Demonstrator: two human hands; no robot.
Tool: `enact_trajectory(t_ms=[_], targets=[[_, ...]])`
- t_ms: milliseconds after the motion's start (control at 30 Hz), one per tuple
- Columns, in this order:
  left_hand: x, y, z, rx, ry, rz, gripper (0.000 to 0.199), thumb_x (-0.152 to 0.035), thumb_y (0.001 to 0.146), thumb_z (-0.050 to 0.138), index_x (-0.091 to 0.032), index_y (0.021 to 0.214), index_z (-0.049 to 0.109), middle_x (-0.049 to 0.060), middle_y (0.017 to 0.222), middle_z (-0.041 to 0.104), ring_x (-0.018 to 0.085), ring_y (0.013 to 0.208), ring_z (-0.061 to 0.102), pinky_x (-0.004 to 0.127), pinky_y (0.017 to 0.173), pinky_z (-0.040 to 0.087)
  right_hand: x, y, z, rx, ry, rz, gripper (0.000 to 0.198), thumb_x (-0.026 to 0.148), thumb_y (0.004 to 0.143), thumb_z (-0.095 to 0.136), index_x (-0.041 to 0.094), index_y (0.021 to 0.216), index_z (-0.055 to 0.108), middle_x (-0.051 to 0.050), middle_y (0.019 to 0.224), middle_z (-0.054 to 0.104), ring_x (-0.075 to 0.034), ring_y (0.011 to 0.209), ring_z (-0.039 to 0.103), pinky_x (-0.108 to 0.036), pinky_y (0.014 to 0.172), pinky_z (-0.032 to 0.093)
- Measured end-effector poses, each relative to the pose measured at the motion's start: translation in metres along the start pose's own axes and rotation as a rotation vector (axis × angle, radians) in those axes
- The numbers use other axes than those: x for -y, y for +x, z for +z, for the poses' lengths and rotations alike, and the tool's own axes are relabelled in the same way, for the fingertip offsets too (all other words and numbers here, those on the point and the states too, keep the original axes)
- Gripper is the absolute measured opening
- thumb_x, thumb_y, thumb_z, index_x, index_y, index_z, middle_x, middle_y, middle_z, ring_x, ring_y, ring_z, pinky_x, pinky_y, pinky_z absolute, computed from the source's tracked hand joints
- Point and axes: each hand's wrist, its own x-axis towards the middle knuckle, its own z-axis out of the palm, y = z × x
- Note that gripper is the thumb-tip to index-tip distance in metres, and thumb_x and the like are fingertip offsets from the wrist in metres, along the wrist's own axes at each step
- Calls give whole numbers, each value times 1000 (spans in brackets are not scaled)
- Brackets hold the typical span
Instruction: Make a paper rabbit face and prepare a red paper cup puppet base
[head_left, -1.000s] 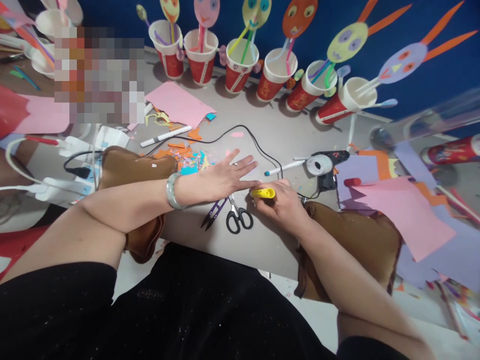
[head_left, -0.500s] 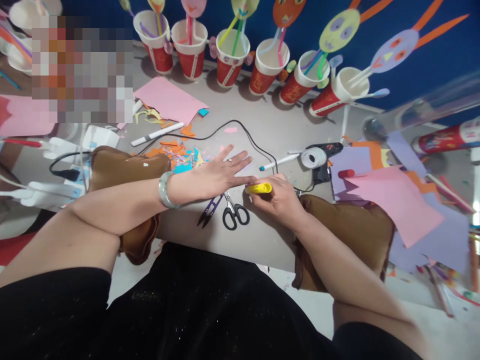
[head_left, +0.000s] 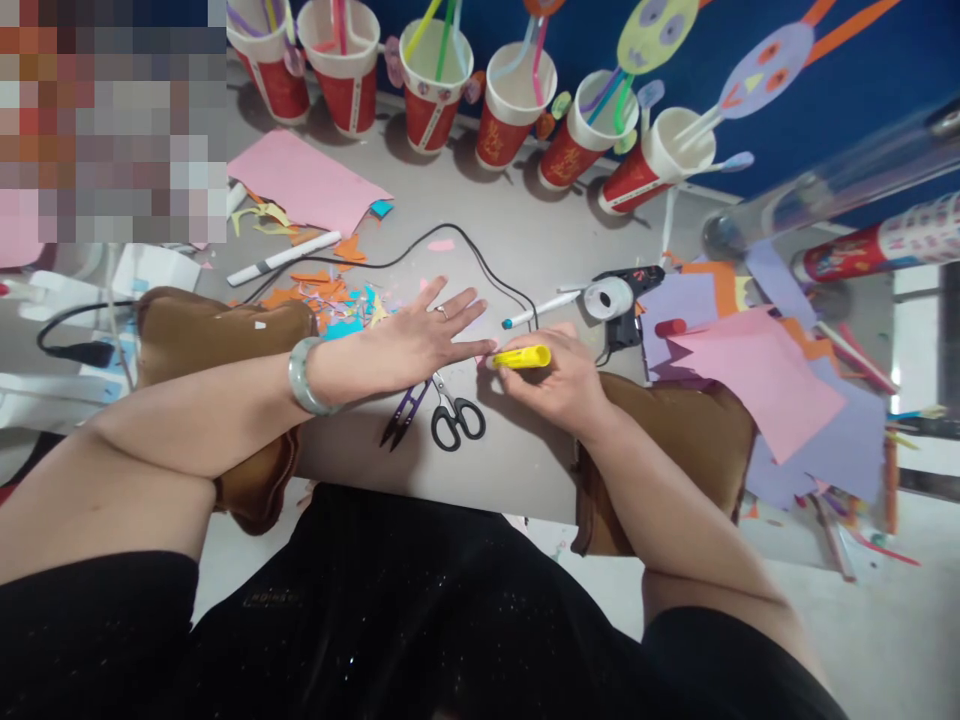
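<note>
Yellow plastic marker (head_left: 523, 357) is in my right hand (head_left: 559, 385), pinched by thumb and fingers, barrel tilted back toward me. It sits just past my left forefinger's tip. Tip and whatever lies under it: too small to tell. My left hand (head_left: 420, 345) is palm down, fingers spread; its thumb is hidden.

Step in hand, my read: close pen work, left hand steadying. The next move calls for a light wrist and that forefinger out of the tip's path.

Room: tightest on the left. Black-handled metal scissors (head_left: 459, 422) and slim purple snips with dark blades (head_left: 405, 412) lie just below my left hand, their upper ends running under it. Best slack is toward me, bare grey tabletop (head_left: 517, 475) to the front edge. Brown padded cushions (head_left: 217, 335) flank that strip, a forearm crossing each.

Beyond my hands: white pen with blue tip (head_left: 547, 307), then thin black cable (head_left: 420, 245), a snag risk. Red-and-white paper cups (head_left: 506, 130) line the back, well apart.
</note>
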Motion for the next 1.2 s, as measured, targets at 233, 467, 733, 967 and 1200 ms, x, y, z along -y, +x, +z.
enact_trajectory(t_ms=[233, 467, 733, 967, 1200], targets=[[1, -1, 0, -27, 54, 19, 63, -6, 99, 37, -31, 157, 37, 17, 160, 39, 37, 151, 35, 66, 120, 29, 1, -1, 8, 141, -27, -27, 5, 28, 88, 61, 24, 90, 64, -1, 86, 78, -21, 78, 70, -40, 85, 41], [4, -1, 6, -32, -16, 9, 69, -6, 96, 42, -35, 157, 36, 11, 163, 38, 34, 154, 31, 65, 123, 25, 0, 1, 8, 44, -29, -23, 10, 33, 91, 61, 24, 93, 64, -2, 89, 78, -20, 80, 70, -39, 83, 41], [5, -1, 12, -61, 8, 36, 67, -6, 97, 38, -33, 157, 35, 15, 161, 39, 37, 154, 32, 69, 119, 30, -1, 0, 11, 117, -13, -24, 6, 30, 89, 61, 24, 92, 63, -2, 87, 77, -21, 79, 70, -40, 84, 40], [4, 0, 7, -54, 13, 20, 66, -6, 96, 39, -35, 156, 38, 12, 160, 40, 36, 154, 33, 67, 120, 30, 1, 1, 3, 126, 12, 12, 5, 29, 89, 63, 24, 88, 64, -1, 87, 77, -21, 80, 70, -40, 86, 41], [3, 0, 3, -20, -18, 4, 65, -6, 98, 37, -33, 157, 37, 13, 164, 35, 35, 155, 27, 67, 121, 25, -5, 0, -3, 122, -35, 41, 6, 30, 88, 64, 24, 86, 64, -1, 84, 76, -22, 76, 69, -41, 83, 40]])
